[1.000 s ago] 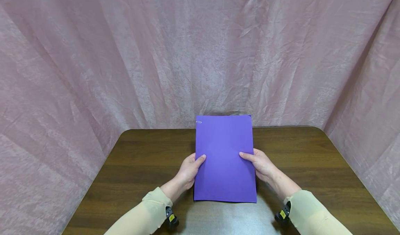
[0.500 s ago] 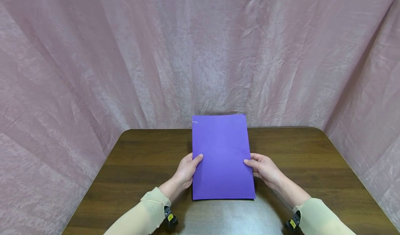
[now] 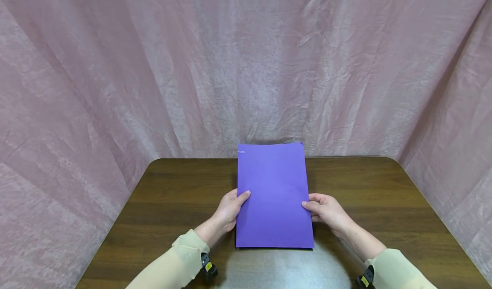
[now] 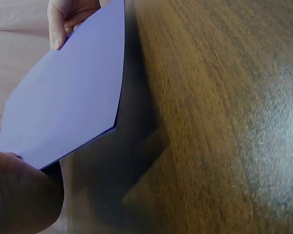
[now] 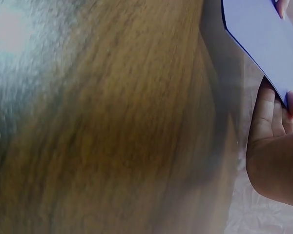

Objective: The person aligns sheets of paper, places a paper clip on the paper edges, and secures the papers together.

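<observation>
Purple paper (image 3: 273, 195), apparently a thin stack of sheets, is held just above the table, its long sides running away from me. A white paper clip (image 3: 241, 152) sits at its far left corner. My left hand (image 3: 228, 211) grips the left edge, thumb on top and fingers hidden beneath. On the opposite edge, my right hand (image 3: 329, 213) pinches the paper between thumb and fingers. The right wrist view shows several fingers (image 5: 267, 109) under the paper. A dark gap shows below the paper (image 4: 73, 92) in the left wrist view.
The brown wooden table (image 3: 173, 182) extends to both sides, with a bright glare near its front. A pink curtain (image 3: 269, 67) hangs behind the far edge and continues down both sides. Each wrist wears a black strap with a small camera (image 3: 209, 270).
The paper has shifted slightly left. My right hand has moved toward me along the right edge and a little outward, its thumb now nearer the edge. The left hand has barely moved.
</observation>
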Demonstrator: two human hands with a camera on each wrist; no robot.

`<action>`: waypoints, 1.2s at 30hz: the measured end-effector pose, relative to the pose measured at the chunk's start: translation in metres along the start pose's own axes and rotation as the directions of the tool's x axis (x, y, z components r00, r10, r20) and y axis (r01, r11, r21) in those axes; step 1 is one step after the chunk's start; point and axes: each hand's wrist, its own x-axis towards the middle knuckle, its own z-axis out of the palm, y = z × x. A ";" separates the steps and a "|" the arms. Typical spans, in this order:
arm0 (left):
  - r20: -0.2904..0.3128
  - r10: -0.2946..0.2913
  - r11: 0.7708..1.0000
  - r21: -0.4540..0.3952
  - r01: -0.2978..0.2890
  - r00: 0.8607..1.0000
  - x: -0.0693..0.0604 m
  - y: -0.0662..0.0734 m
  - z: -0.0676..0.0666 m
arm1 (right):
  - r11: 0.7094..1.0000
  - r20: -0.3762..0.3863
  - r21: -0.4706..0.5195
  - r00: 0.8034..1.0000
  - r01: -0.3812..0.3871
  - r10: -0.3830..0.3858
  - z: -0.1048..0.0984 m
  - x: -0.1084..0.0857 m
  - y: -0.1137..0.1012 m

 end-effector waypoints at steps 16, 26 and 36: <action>0.029 -0.042 0.998 0.039 0.041 0.999 0.004 -0.002 -0.012 | 0.996 -0.030 0.063 0.997 -0.067 0.069 -0.004 0.000 0.005; 0.100 -0.074 0.995 0.072 0.067 0.992 0.004 -0.003 -0.022 | 0.994 -0.035 0.056 0.995 -0.091 0.093 -0.006 0.002 0.009; 0.004 -0.119 0.969 0.219 0.115 0.993 0.013 0.002 -0.031 | 0.995 -0.010 0.024 0.995 -0.098 0.099 -0.004 0.004 0.007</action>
